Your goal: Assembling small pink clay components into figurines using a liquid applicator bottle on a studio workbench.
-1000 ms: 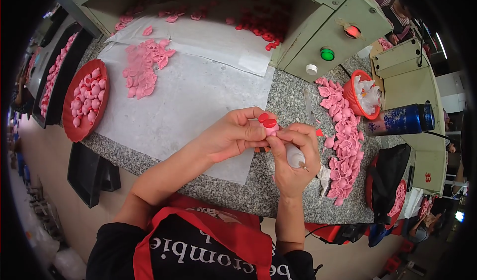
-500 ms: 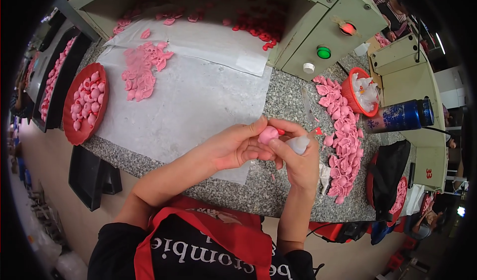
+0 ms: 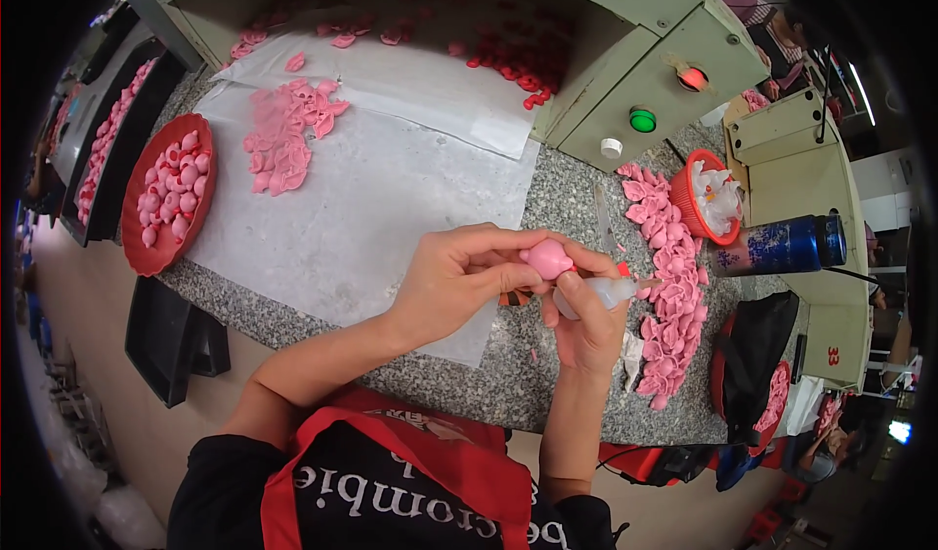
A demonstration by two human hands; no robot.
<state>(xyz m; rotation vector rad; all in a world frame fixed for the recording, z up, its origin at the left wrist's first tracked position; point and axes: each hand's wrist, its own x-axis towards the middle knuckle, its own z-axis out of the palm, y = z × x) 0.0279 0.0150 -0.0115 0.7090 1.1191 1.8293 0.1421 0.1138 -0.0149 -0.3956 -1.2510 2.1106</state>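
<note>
Over the front part of the worktop, my left hand (image 3: 451, 281) pinches a small round pink rubbery piece (image 3: 547, 258) that has a little knob on its left side. My right hand (image 3: 591, 327) is closed round a translucent white squeeze bottle (image 3: 604, 293), its nozzle turned to the right. The fingers of that hand also touch the pink piece, and a bit of red shows beside it. Thin pink pieces (image 3: 285, 138) lie loosely heaped on white paper (image 3: 391, 208). To the right of my hands stretches a long pile of pink pieces (image 3: 672, 306).
A red bowl (image 3: 145, 265) of round pink pieces stands at the left edge. On the right are a red cup (image 3: 688, 213), a blue bottle (image 3: 782, 247) and a black bag (image 3: 760, 355). A green-grey machine (image 3: 625, 71) with buttons borders the back. Near its base lies a knife (image 3: 603, 213).
The pink piece has turned in my fingers, its knob now facing left. The squeeze bottle has tipped nearer to level. My left hand has closed in around the piece.
</note>
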